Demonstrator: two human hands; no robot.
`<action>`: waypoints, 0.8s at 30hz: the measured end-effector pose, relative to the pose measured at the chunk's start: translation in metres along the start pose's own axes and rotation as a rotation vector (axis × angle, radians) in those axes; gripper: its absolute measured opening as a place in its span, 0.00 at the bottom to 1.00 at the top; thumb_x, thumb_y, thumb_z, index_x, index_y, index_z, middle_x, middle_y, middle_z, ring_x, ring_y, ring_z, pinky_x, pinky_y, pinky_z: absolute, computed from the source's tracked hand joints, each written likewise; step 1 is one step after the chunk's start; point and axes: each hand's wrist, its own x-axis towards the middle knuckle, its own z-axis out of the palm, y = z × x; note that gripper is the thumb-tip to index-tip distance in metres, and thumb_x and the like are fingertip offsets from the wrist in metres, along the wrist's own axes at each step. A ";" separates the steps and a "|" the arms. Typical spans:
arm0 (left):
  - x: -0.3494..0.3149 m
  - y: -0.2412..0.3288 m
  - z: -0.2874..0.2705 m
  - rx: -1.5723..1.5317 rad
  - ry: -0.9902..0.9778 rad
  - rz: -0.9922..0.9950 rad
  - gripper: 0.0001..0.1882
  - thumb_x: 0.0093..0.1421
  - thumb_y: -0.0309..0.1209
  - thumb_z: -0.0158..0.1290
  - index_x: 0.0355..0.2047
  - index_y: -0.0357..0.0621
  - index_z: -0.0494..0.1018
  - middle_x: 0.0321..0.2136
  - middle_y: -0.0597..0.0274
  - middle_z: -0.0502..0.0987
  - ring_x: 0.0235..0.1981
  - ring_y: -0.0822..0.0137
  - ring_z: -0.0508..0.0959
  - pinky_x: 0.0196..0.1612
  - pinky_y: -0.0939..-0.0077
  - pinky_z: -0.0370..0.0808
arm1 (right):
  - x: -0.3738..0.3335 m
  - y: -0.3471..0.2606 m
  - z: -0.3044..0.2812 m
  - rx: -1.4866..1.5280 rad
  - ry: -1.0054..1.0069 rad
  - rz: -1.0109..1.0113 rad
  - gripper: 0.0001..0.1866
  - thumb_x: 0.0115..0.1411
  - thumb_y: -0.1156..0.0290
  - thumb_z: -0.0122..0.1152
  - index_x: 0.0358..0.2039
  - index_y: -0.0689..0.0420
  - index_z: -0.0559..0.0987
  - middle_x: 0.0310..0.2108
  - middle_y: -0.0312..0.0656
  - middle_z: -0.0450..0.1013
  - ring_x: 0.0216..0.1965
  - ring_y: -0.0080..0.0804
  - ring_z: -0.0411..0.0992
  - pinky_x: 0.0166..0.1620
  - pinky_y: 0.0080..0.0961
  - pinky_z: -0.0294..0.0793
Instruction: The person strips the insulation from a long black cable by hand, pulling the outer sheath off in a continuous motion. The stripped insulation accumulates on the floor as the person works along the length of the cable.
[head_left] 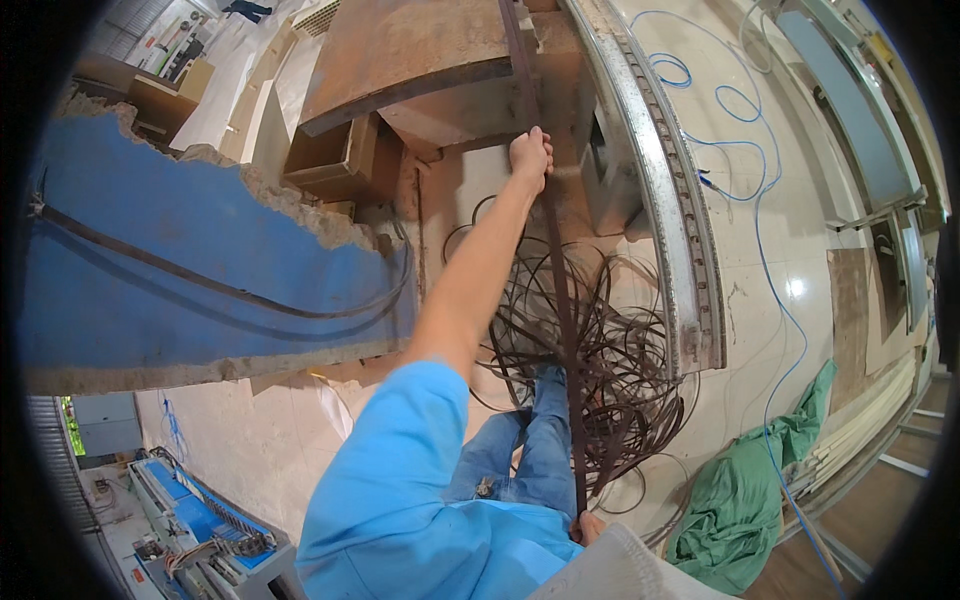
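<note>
My left arm, in a light blue sleeve, reaches far forward. My left hand (531, 158) is closed in a fist around a long dark brown flat strip (556, 250). The strip runs taut from the far top edge, through that fist, and back toward my waist. Down at the lower edge my right hand (588, 527) grips the near end of the same strip, partly hidden by my clothing. Beneath the strip, a tangled heap of similar brown strips (635, 400) lies on the floor, right in front of my legs.
A brown-topped table (420, 45) with a curved edge stands ahead, a cardboard box (335, 160) below it. To the left is a blue surface (190, 250) with a ragged edge. A metal rail conveyor (655, 150), blue hose (760, 240) and green cloth (735, 500) are at the right.
</note>
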 end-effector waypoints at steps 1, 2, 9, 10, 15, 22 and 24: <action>-0.011 -0.008 -0.002 0.007 0.010 0.072 0.16 0.72 0.41 0.41 0.33 0.42 0.68 0.17 0.68 0.66 0.12 0.74 0.62 0.15 0.77 0.59 | 0.005 0.002 -0.002 -0.108 -0.025 -0.074 0.26 0.72 0.56 0.39 0.26 0.61 0.76 0.17 0.40 0.70 0.21 0.34 0.69 0.28 0.34 0.66; -0.024 -0.014 -0.007 0.007 -0.002 0.167 0.16 0.72 0.41 0.41 0.32 0.42 0.68 0.16 0.69 0.65 0.11 0.74 0.61 0.13 0.77 0.57 | 0.018 -0.002 -0.005 -0.237 -0.029 -0.099 0.25 0.72 0.57 0.39 0.29 0.62 0.77 0.17 0.41 0.70 0.21 0.37 0.71 0.28 0.36 0.68; -0.187 -0.072 -0.029 0.176 0.089 0.178 0.20 0.73 0.42 0.41 0.27 0.42 0.69 0.14 0.70 0.66 0.14 0.76 0.66 0.19 0.75 0.61 | 0.263 -0.216 -0.012 -0.209 0.192 -0.460 0.29 0.74 0.56 0.40 0.63 0.67 0.67 0.64 0.54 0.65 0.66 0.44 0.61 0.67 0.32 0.56; -0.206 -0.077 -0.030 0.212 0.093 0.190 0.20 0.73 0.42 0.41 0.27 0.42 0.69 0.13 0.69 0.66 0.15 0.76 0.66 0.19 0.74 0.62 | 0.306 -0.263 -0.003 -0.196 0.189 -0.606 0.29 0.73 0.55 0.41 0.61 0.68 0.68 0.62 0.53 0.67 0.65 0.44 0.63 0.66 0.33 0.58; -0.312 -0.110 -0.024 0.288 0.128 0.109 0.21 0.73 0.41 0.40 0.27 0.40 0.69 0.14 0.68 0.66 0.14 0.78 0.64 0.18 0.77 0.58 | 0.458 -0.514 0.064 0.256 -0.082 -0.353 0.32 0.65 0.38 0.52 0.46 0.59 0.75 0.35 0.38 0.72 0.40 0.28 0.70 0.45 0.28 0.68; -0.436 -0.172 -0.047 -0.082 -0.128 -0.279 0.19 0.75 0.43 0.40 0.38 0.40 0.70 0.23 0.67 0.73 0.22 0.77 0.72 0.27 0.79 0.69 | 0.495 -0.558 0.078 -0.235 0.185 -0.964 0.20 0.71 0.50 0.47 0.34 0.54 0.76 0.20 0.32 0.67 0.20 0.25 0.65 0.24 0.27 0.65; -0.440 -0.190 -0.055 -0.166 -0.291 -0.329 0.20 0.75 0.44 0.38 0.41 0.40 0.71 0.28 0.65 0.77 0.30 0.75 0.77 0.38 0.78 0.75 | 0.483 -0.524 0.080 -0.177 0.160 -0.983 0.19 0.71 0.54 0.47 0.30 0.53 0.74 0.17 0.29 0.64 0.16 0.20 0.61 0.20 0.24 0.60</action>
